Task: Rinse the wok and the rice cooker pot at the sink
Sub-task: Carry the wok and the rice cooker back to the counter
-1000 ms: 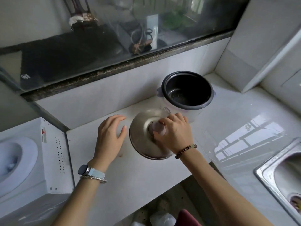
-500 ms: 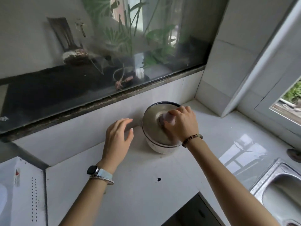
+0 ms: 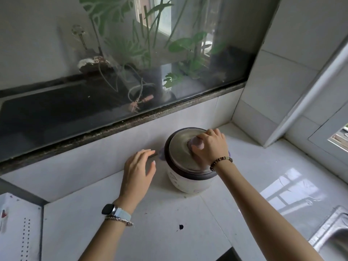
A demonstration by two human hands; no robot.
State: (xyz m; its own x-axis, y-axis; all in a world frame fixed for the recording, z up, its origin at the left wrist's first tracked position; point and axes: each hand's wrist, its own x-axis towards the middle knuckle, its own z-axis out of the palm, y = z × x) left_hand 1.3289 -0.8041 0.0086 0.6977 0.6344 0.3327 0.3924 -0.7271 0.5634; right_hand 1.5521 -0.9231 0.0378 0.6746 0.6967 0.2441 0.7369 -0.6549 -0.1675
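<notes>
A white rice cooker [image 3: 190,182] stands on the white counter near the back wall. Its round metal lid [image 3: 180,153] sits on top, inside the dark rim of the pot [image 3: 199,175]. My right hand [image 3: 211,146] grips the lid's pale knob. My left hand [image 3: 138,167] hovers open just left of the cooker, fingers spread, holding nothing. The pot's inside is hidden under the lid. No wok is in view.
The steel sink [image 3: 333,234] shows at the lower right corner. A white appliance [image 3: 18,227] stands at the lower left. A glass pane [image 3: 113,72] with plants behind it runs along the back, and a window frame [image 3: 323,102] is on the right.
My right hand carried the lid from the counter left of the cooker up onto the pot, which was uncovered before. My left hand stayed open beside it. The view tilted upward.
</notes>
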